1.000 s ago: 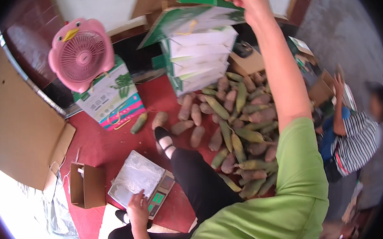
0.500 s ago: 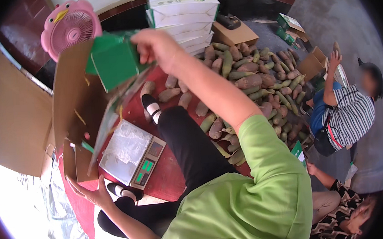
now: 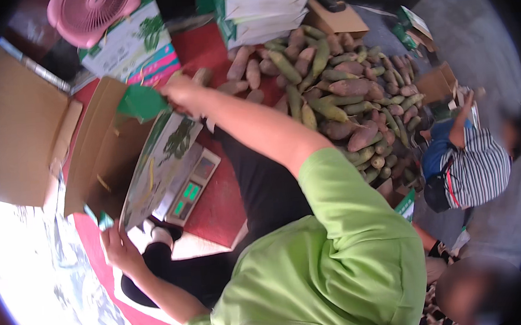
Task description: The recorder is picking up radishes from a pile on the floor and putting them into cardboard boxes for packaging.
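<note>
A cardboard gift box, white and green with a leafy print outside and bare brown inside, stands tilted in front of me with its mouth open. My right hand is closed at its far end, beside a green flap. At the near corner, my left hand has its fingers bent around the box's edge, next to a small green tab. Behind the box, partly covered by it, a weighing scale with a lit green display rests on the red mat.
A big heap of long reddish and green radishes lies right of my legs. White boxes are stacked at the back, near a pink fan and a printed box. Two people sit at the right. A brown carton stands left.
My right hand has come down with the box's far end, and the printed side now faces up more. My left hand, spread before, has closed on the near corner. The view has shifted.
</note>
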Available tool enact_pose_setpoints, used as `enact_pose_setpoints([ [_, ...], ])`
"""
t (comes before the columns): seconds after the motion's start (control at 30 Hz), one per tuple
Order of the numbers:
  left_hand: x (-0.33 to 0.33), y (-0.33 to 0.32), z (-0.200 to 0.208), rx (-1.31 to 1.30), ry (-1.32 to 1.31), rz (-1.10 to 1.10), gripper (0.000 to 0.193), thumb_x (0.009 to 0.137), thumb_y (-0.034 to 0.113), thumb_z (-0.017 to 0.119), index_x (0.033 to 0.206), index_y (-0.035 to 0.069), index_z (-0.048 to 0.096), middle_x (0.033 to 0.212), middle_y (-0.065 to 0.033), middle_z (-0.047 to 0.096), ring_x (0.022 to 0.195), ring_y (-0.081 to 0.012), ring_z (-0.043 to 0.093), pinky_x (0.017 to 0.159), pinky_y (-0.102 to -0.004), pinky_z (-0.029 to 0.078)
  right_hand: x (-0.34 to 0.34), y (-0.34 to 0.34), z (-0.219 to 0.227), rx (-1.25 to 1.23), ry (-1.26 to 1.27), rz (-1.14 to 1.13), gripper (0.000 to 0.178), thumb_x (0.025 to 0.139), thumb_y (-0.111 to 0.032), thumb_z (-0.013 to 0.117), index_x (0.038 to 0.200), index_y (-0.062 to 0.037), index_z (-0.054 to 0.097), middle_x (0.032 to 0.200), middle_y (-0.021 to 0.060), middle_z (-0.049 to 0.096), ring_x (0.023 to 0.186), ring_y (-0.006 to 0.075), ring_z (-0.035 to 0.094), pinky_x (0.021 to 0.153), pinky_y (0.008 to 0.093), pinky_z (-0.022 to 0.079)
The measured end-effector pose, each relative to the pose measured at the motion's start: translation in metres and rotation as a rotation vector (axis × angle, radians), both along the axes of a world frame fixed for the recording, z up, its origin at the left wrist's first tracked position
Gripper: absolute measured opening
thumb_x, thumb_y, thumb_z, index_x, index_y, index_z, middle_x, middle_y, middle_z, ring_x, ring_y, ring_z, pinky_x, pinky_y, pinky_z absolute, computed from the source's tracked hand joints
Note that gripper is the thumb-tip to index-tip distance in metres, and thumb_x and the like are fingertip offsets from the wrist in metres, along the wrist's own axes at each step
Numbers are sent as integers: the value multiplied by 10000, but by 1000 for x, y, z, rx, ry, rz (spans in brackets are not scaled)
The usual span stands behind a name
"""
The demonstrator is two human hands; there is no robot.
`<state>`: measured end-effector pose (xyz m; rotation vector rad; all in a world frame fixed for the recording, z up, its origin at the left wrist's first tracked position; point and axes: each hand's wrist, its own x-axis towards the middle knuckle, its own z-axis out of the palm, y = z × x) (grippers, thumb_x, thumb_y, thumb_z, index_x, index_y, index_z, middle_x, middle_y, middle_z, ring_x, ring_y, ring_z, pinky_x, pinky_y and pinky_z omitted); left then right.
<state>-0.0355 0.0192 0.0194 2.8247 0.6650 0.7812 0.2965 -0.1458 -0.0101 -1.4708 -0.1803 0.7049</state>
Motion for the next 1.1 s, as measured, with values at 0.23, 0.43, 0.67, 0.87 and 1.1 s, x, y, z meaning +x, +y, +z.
enact_pose_setpoints([
  [0.23,33,-15,-11,-17,197,14,93,870,122,570,904,90,650,884,-60,596,824,-277,606,677,-390,485,6,-14,-10,-233,-167,212,261,852,-299,630,1040,-119,657,894,7,632,771,130,579,634,320,475],
  [0.43,25,-19,-10,-161,226,-8,159,824,74,611,972,95,667,926,-58,623,836,-270,633,705,-372,501,9,-73,7,-153,-305,84,235,888,-270,611,1036,-90,645,875,9,649,798,104,609,634,247,462],
  [0.67,23,-8,-21,-168,390,62,272,825,82,622,1080,159,677,970,-68,687,850,-266,672,710,-376,517,-11,-194,-101,-355,-77,-230,230,882,-248,616,1061,-104,630,887,5,652,774,92,611,629,258,480],
  [0.87,32,-1,-27,-146,410,13,170,864,119,599,1000,63,684,889,-129,689,793,-289,676,677,-383,509,-128,-271,-276,-806,-484,430,77,774,-136,620,799,-94,680,725,54,662,642,170,631,560,329,495],
  [1.1,22,10,-21,-208,418,-45,163,868,79,606,984,-26,653,846,-177,672,745,-316,649,678,-382,490,-193,-267,-293,-887,-314,387,139,745,-162,634,847,-77,674,799,143,665,835,296,658,732,402,518],
])
